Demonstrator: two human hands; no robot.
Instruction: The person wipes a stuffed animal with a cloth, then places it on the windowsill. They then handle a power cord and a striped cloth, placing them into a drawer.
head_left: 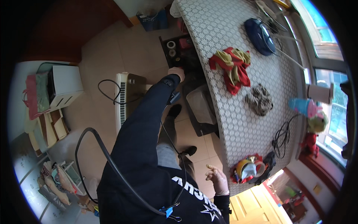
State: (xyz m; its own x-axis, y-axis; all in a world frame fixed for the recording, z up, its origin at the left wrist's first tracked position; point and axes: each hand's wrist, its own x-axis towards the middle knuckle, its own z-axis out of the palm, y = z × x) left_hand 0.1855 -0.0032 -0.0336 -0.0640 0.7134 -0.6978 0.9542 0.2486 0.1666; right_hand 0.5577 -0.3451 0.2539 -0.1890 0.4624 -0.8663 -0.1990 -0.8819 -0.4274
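My left hand point(176, 73) is at the near end of a pulled-out dark drawer point(165, 53) under the table; its fingertips are hidden. Inside the drawer sit a white roll point(171, 44), a second round item point(172, 53) and a pink-red box point(185, 43). Close below that hand is a black-framed case with a translucent grey top point(200, 103). My right hand point(217, 179) hovers beside the table edge, holding nothing, with its fingers apart and slightly bent. Nearest to it, a red basket point(233, 179) holds tape rolls point(260, 168) on the patterned tablecloth point(237, 126).
On the table lie a red and olive cloth point(232, 67), a striped fabric item point(260, 100), a dark blue rounded device point(259, 36), and a black cable point(282, 138). A panel heater point(130, 95) stands on the floor left of my arm. A black cable point(103, 148) loops beside my torso.
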